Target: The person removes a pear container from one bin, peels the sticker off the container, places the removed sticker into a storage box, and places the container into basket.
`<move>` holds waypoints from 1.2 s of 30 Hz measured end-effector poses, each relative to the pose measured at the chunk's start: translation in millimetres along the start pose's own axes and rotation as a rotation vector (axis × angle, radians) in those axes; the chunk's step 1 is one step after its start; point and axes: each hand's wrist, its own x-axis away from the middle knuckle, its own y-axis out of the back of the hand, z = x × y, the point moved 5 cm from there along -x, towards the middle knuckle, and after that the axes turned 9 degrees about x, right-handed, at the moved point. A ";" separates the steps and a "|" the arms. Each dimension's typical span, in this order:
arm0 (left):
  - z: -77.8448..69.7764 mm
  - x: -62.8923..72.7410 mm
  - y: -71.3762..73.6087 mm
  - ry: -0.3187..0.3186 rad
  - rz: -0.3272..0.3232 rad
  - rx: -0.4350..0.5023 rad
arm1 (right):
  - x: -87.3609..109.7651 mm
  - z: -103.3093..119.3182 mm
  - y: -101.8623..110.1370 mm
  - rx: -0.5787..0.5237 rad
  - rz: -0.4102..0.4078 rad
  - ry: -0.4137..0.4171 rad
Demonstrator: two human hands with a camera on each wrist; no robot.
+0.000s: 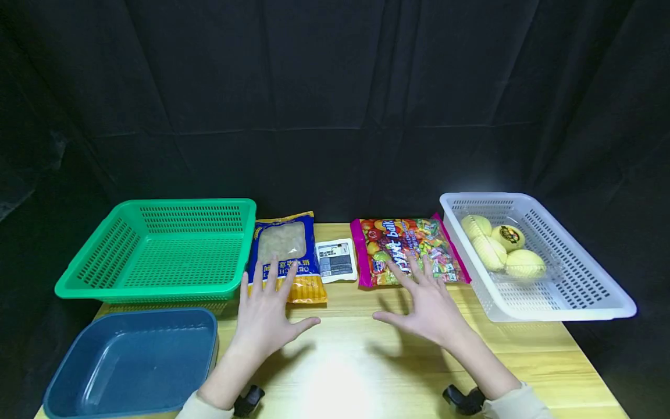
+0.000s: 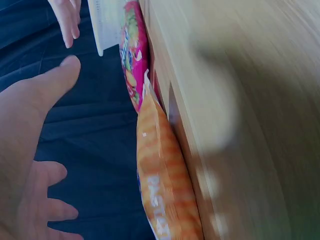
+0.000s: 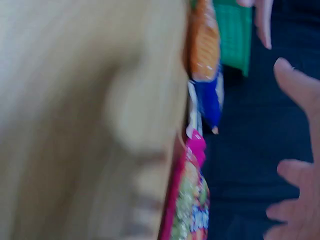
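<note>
Both hands hover over the wooden table with fingers spread and nothing held. The left hand (image 1: 266, 320) is nearest to a blue and orange bag (image 1: 282, 267) with a clear window, its fingertips overlapping the bag's lower part in the head view. The right hand (image 1: 429, 308) is just in front of a pink-edged candy bag (image 1: 410, 247) printed with fruit. Between these two bags lies a small white packet (image 1: 336, 262) with a dark label. The left wrist view shows the orange end of the bag (image 2: 165, 170); the right wrist view shows the candy bag (image 3: 190, 200) partly cut off.
At the back left a green basket (image 1: 183, 291) stands with a dark blue tub (image 1: 141, 372) in front of it. A white basket (image 1: 581, 279) at the right holds several pale yellow round items (image 1: 525, 265) in clear packaging. Black cloth (image 1: 314, 116) hangs behind the table (image 1: 335, 337).
</note>
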 end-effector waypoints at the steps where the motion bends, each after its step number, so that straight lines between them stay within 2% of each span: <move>1: -1.4 -1.1 -1.0 -0.002 0.004 0.020 | 0.1 -3.1 3.1 -0.030 0.002 0.007; 4: -6.8 -5.3 -2.1 -0.003 0.017 0.093 | 1.5 -13.2 14.7 -0.109 -0.020 0.028; 10: -19.5 -17.1 -5.8 0.018 0.048 0.329 | 8.2 -38.9 42.8 -0.197 -0.170 0.061; 14: -34.7 -24.3 -8.4 0.001 0.089 0.443 | 14.7 -59.3 58.1 -0.254 -0.226 0.020; 20: -63.8 -36.9 -8.7 -0.069 0.156 0.585 | 20.2 -91.4 71.6 -0.305 -0.247 -0.057; 27: -92.8 -51.5 -12.8 -0.135 0.206 0.633 | 25.9 -127.3 81.2 -0.282 -0.275 -0.135; 36: -134.4 -62.3 -45.1 -0.193 0.298 0.660 | 37.6 -177.2 83.6 -0.193 -0.271 -0.276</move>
